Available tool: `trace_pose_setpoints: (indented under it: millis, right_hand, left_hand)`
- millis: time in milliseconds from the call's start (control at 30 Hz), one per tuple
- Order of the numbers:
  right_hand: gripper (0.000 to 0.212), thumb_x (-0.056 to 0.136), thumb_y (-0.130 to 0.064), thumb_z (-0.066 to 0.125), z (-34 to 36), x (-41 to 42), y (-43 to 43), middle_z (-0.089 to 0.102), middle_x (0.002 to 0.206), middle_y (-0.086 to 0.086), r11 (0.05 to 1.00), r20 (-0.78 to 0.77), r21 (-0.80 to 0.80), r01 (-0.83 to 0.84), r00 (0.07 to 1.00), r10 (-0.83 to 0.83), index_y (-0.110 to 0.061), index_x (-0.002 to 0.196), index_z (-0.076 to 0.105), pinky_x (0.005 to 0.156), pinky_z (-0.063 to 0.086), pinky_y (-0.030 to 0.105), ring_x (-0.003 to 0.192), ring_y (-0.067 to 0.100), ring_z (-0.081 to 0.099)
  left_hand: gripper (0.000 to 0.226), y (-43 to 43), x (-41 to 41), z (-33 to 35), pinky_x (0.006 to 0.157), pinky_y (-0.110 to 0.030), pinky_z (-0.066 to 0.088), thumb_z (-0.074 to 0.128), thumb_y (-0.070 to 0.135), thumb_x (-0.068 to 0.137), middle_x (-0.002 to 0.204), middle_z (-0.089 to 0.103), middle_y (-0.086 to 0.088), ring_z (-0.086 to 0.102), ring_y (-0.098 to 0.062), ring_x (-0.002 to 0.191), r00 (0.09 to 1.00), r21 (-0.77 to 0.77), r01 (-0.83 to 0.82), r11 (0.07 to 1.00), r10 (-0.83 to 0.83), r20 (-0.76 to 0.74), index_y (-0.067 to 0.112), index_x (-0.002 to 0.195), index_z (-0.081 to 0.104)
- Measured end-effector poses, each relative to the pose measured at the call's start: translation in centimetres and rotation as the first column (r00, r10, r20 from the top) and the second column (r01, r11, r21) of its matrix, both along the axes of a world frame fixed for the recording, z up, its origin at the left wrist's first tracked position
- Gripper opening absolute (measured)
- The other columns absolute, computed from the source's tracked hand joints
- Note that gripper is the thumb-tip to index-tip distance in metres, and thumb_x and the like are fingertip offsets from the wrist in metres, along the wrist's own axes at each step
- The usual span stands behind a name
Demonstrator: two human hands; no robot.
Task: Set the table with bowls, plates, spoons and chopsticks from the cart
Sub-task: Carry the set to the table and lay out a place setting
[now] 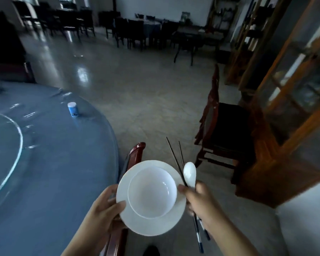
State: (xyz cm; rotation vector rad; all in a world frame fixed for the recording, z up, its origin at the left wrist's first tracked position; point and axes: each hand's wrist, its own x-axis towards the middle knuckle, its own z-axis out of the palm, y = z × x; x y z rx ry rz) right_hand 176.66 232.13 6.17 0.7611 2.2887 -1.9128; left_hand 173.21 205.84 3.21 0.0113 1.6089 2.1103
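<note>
Head view, and the danger is plain. The bowl (pixel 151 191) sits loose in the middle of the plate (pixel 153 227), and the whole stack is in the air, off the right edge of the round blue-clothed table (pixel 54 172) and above the back of a dark red chair (pixel 137 151). If that plate tips on the way over, the bowl is likely to slide to the rim and go. A knock against the chair back could do the same.

The chopsticks (pixel 175 159) splay apart at their far tips, so one could slip out of the bundle when the spoon (pixel 189 173) is set down.

Now the hands. The left hand (pixel 107 204) grips the plate at its near-left rim, thumb on top and fingers curled beneath. The right hand (pixel 201 200) is closed round the chopsticks and the spoon's handle together. One fingertip reaches the plate's right rim (touching or just beside it, the blur won't say).

On the table, near its far right edge, stands a small blue-and-white cup (pixel 73 109), with a glass turntable (pixel 21 139) further in. No setting shows at this edge yet.
</note>
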Motion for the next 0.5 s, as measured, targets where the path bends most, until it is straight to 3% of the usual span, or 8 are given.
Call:
trace_pose_setpoints:
  millis: [133, 300, 500]
  right_hand:
    - [0.011, 0.092, -0.014, 0.063, -1.1, -10.7, -0.4, 0.041, 0.057, 0.004, 0.986, 0.007, 0.005, -0.167, 0.986, 0.167, -0.011, 0.082, 0.061, 0.042, 0.025, 0.025, 0.04, 0.013, 0.034]
    - [0.013, 0.091, -0.009, 0.063, -1.7, -21.7, -3.7, 0.044, 0.049, -0.004, 0.917, 0.018, 0.029, -0.399, 0.917, 0.399, -0.013, 0.079, 0.062, 0.04, 0.026, 0.022, 0.039, 0.011, 0.038]
    - [0.025, 0.09, -0.013, 0.067, -5.3, -30.5, -11.6, 0.053, 0.042, -0.014, 0.708, 0.051, 0.114, -0.697, 0.715, 0.697, -0.017, 0.067, 0.06, 0.042, 0.035, 0.016, 0.038, -0.003, 0.046]
  left_hand:
    - [0.031, -0.7, -6.3, -2.3, 0.068, -0.046, 0.058, 0.059, 0.0, 0.092, 0.1, 0.07, -0.027, 0.067, -0.03, 0.078, 0.99, 0.005, -0.144, 0.99, 0.144, 0.004, 0.02, 0.116, 0.065]
    - [0.038, -3.4, -11.8, -3.2, 0.069, -0.045, 0.059, 0.065, 0.018, 0.083, 0.106, 0.071, -0.024, 0.07, -0.029, 0.083, 0.942, -0.005, -0.335, 0.942, 0.335, 0.014, 0.022, 0.12, 0.062]
    - [0.037, -7.9, -11.6, -5.0, 0.067, -0.046, 0.059, 0.063, 0.014, 0.082, 0.108, 0.072, -0.019, 0.071, -0.028, 0.087, 0.763, -0.034, -0.643, 0.766, 0.643, 0.069, 0.022, 0.119, 0.061]
